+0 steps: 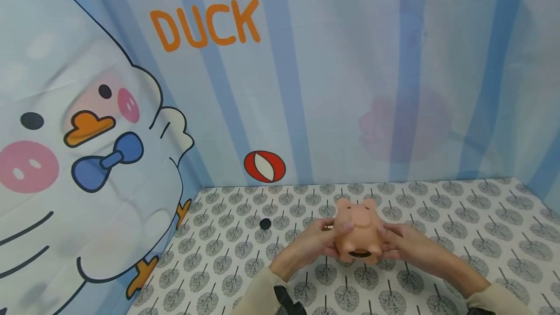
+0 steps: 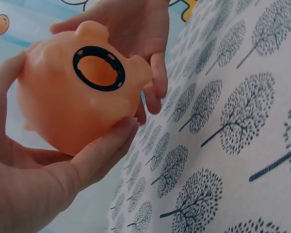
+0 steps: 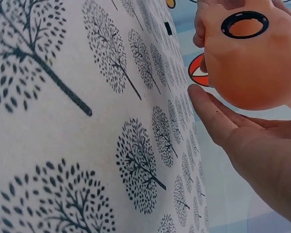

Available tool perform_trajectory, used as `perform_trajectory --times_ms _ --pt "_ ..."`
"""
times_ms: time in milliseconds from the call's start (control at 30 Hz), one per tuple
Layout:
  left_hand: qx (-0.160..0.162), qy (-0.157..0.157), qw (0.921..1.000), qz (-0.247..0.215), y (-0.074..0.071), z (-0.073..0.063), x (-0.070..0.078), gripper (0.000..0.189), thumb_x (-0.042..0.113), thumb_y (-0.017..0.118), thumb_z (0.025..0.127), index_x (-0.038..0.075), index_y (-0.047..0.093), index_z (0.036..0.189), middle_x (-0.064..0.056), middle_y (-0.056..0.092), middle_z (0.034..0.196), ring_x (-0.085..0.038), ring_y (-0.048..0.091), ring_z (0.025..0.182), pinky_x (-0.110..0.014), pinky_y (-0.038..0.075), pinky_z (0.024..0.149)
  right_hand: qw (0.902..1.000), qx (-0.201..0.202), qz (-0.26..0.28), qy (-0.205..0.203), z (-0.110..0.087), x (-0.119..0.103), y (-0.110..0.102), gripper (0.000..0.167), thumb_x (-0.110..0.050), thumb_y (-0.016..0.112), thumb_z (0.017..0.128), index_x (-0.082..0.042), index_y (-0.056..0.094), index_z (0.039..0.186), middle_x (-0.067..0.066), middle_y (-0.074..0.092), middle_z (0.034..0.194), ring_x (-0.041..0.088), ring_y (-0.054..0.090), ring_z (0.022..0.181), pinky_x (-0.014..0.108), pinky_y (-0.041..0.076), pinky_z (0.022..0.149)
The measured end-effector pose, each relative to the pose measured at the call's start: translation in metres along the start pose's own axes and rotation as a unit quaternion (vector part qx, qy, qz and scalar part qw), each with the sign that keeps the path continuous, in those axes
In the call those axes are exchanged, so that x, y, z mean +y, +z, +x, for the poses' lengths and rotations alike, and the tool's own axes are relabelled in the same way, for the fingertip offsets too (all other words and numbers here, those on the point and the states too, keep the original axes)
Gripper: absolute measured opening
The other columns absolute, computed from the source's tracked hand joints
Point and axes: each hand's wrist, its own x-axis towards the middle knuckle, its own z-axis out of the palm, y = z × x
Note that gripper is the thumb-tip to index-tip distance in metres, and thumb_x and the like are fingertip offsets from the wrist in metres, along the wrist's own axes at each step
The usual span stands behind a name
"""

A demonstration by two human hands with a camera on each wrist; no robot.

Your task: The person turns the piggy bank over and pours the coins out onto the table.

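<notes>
A peach-coloured piggy bank is held up over the patterned cloth, its face toward the head camera. On its underside, a black ring surrounds a round opening. My left hand grips one side, thumb on the pig's front and fingers spread around the body. The right hand is at the opposite side, its thumb by the pig's flank. In the right wrist view, its nearly straight fingers reach alongside the round body. Farther left on the cloth lies a small black disc.
A white tablecloth printed with grey trees covers the table. Behind it hangs a blue-striped curtain with a printed duck and the word DUCK. The printed red ball is part of the curtain. Dark straps circle the sleeves.
</notes>
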Motion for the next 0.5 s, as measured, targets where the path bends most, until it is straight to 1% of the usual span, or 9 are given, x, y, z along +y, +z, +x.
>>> perform_trajectory --times_ms 100,167,200,267,400,500 --pt "0.006 0.004 0.9998 0.020 0.0002 -0.0002 -0.0007 0.070 0.040 0.070 0.102 0.006 0.045 0.159 -0.018 0.069 0.135 -0.029 0.076 0.112 -0.036 0.067 0.092 0.9982 -0.019 0.057 -0.001 0.0018 0.0002 0.0001 0.080 -0.047 0.028 0.116 0.021 0.016 0.158 0.025 0.064 0.141 0.022 0.070 0.123 0.031 0.060 0.107" --pt "0.007 0.011 0.9993 0.035 0.0000 -0.0008 -0.0019 0.072 0.037 0.073 0.100 0.008 0.044 0.160 -0.017 0.067 0.139 -0.026 0.074 0.113 -0.035 0.066 0.092 0.9968 -0.026 0.076 -0.007 0.0022 0.0005 0.0006 0.079 -0.046 0.027 0.116 0.022 0.021 0.156 0.019 0.069 0.136 0.021 0.072 0.120 0.030 0.060 0.105" --pt "0.010 0.014 0.9986 0.050 0.0001 -0.0015 -0.0024 0.073 0.038 0.075 0.099 0.011 0.045 0.159 -0.015 0.067 0.139 -0.024 0.074 0.113 -0.034 0.066 0.092 0.9965 -0.026 0.079 -0.009 0.0022 0.0006 0.0009 0.077 -0.045 0.028 0.117 0.022 0.024 0.155 0.015 0.070 0.133 0.020 0.072 0.119 0.029 0.060 0.105" --pt "0.017 0.020 0.9959 0.086 0.0003 -0.0031 -0.0028 0.075 0.041 0.079 0.095 0.016 0.047 0.159 -0.010 0.067 0.136 -0.019 0.072 0.112 -0.033 0.066 0.091 0.9969 -0.025 0.074 -0.011 0.0023 0.0008 0.0016 0.075 -0.041 0.030 0.117 0.024 0.024 0.153 0.012 0.070 0.132 0.019 0.072 0.119 0.027 0.060 0.104" --pt "0.035 0.025 0.9866 0.157 0.0003 -0.0041 -0.0031 0.081 0.048 0.085 0.087 0.025 0.049 0.157 -0.002 0.069 0.132 -0.012 0.069 0.113 -0.030 0.063 0.093 0.9978 -0.011 0.063 -0.017 0.0027 0.0006 0.0027 0.072 -0.035 0.035 0.117 0.025 0.020 0.153 0.009 0.069 0.131 0.017 0.072 0.118 0.026 0.060 0.104" --pt "0.032 0.031 0.9847 0.169 -0.0016 -0.0031 -0.0039 0.086 0.047 0.085 0.087 0.027 0.044 0.160 -0.004 0.067 0.137 -0.014 0.068 0.120 -0.032 0.062 0.099 0.9977 0.000 0.061 -0.029 0.0029 0.0005 0.0036 0.071 -0.032 0.038 0.116 0.024 0.019 0.155 0.007 0.069 0.130 0.016 0.072 0.117 0.026 0.060 0.104"
